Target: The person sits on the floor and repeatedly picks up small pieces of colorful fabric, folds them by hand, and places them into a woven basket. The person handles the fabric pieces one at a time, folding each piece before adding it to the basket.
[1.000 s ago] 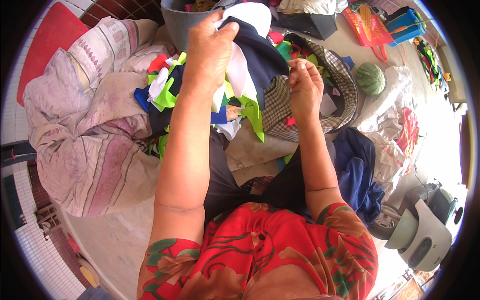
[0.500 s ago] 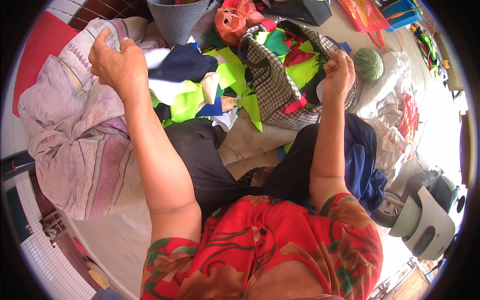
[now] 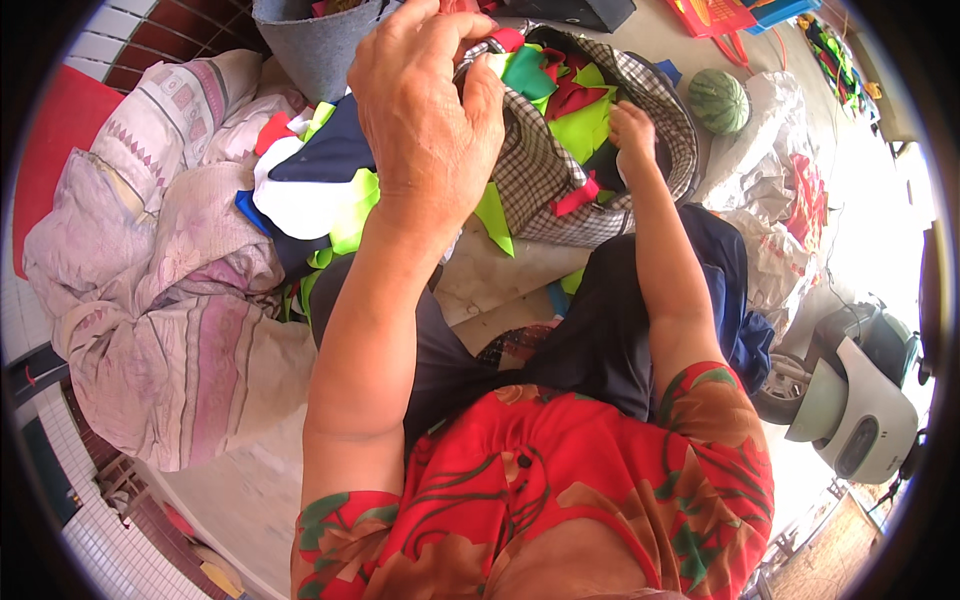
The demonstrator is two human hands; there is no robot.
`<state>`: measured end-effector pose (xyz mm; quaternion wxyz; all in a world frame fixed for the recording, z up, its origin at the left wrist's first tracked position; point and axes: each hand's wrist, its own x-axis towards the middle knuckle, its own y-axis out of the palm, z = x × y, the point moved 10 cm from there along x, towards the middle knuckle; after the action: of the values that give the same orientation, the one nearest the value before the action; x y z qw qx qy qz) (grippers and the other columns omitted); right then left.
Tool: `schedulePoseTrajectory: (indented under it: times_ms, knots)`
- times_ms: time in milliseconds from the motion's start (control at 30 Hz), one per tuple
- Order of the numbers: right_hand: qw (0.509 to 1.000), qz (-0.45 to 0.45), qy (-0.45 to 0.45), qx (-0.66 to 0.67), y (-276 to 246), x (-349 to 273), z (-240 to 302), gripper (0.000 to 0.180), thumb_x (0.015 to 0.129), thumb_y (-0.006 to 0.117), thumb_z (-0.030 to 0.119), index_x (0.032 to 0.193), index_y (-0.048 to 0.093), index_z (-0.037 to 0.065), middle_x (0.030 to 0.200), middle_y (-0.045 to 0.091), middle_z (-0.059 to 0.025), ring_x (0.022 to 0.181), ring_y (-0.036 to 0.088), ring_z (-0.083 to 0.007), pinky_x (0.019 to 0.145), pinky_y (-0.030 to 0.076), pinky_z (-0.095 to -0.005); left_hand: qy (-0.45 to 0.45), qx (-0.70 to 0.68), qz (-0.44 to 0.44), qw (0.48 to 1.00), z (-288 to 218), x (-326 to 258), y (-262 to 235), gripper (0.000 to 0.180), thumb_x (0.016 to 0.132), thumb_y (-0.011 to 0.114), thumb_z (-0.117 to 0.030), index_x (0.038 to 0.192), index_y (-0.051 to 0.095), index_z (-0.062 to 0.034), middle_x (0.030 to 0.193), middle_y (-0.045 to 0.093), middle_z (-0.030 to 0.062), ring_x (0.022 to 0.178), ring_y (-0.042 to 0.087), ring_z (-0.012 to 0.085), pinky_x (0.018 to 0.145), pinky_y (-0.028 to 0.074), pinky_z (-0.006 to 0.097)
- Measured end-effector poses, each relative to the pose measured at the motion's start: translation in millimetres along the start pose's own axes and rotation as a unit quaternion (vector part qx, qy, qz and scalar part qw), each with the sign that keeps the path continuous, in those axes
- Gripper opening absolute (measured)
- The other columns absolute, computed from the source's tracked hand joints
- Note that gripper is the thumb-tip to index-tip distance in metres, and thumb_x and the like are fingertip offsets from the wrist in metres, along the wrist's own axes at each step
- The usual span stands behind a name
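Note:
My left hand is raised over the cloth scraps with its fingers apart and nothing in them. Beneath and left of it lies a loose heap of cut cloth scraps in white, navy, lime and blue. My right hand is in the mouth of a checked cloth bag, fingers curled. What those fingers hold, if anything, I cannot make out. Lime, green and dark red scraps fill the bag. My left hand covers part of the heap and the bag's left edge.
A grey bucket stands behind the heap. To the left is a bunched pale patterned quilt. Right of the bag sit a watermelon and a crumpled white plastic sack. My dark-trousered legs flank the near floor.
My left hand has swung right, from above the quilt to beside the bag. My right hand has lowered from the bag's far rim into its mouth. More white and navy scraps show at left.

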<state>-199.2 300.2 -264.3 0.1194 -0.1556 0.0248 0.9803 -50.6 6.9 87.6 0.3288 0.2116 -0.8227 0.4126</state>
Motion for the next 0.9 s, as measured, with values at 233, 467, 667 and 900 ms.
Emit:
schedulePoseTrajectory:
  times_ms: [233, 467, 667, 900]
  knots:
    - [0.938, -0.06, -0.001, -0.341, -6.7, 41.0, -52.3, 0.084, 0.063, 0.078, 0.033, 0.131, 0.041, -0.001, 0.121, 0.054, -0.023, 0.113, 0.053, -0.0339, 0.092, 0.044, -0.0378, -0.078, -0.102, 0.054, 0.99, 12.8, -8.8, 10.9, 0.017, 0.079, 0.063, -0.003, 0.096, 0.062, -0.0022, 0.106, 0.059, 0.0133, 0.108, 0.054, 0.0258, 0.092, 0.04, 0.033]
    - [0.962, -0.036, 0.127, -0.239, -6.5, 69.8, -113.0, 0.077, 0.062, 0.083, 0.029, 0.121, 0.045, -0.002, 0.104, 0.061, -0.0145, 0.079, 0.063, -0.024, 0.066, 0.051, -0.0353, -0.102, -0.128, 0.099, 0.982, 6.2, -10.5, 18.7, 0.017, 0.081, 0.064, -0.005, 0.098, 0.062, -0.0026, 0.109, 0.058, 0.0146, 0.105, 0.056, 0.0251, 0.091, 0.041, 0.033]
    - [0.944, -0.03, 0.104, -0.311, 13.7, 65.1, -142.8, 0.085, 0.057, 0.085, 0.036, 0.124, 0.048, -0.001, 0.113, 0.06, -0.0194, 0.101, 0.06, -0.0292, 0.086, 0.047, -0.0365, -0.092, -0.143, 0.087, 0.982, 10.4, -10.6, 18.5, 0.02, 0.076, 0.065, -0.001, 0.096, 0.061, -0.0022, 0.108, 0.057, 0.0166, 0.1, 0.055, 0.0319, 0.087, 0.043, 0.036]
    - [0.787, 0.203, 0.008, -0.583, 74.8, 57.4, -155.9, 0.056, 0.074, 0.062, 0.043, 0.112, 0.059, 0.003, 0.114, 0.06, -0.0205, 0.106, 0.058, -0.0324, 0.091, 0.045, -0.0387, -0.087, -0.139, 0.09, 0.982, 11.2, -6.9, 20.1, 0.017, 0.078, 0.064, -0.001, 0.095, 0.061, -0.0017, 0.103, 0.058, 0.0169, 0.102, 0.055, 0.031, 0.087, 0.043, 0.036]
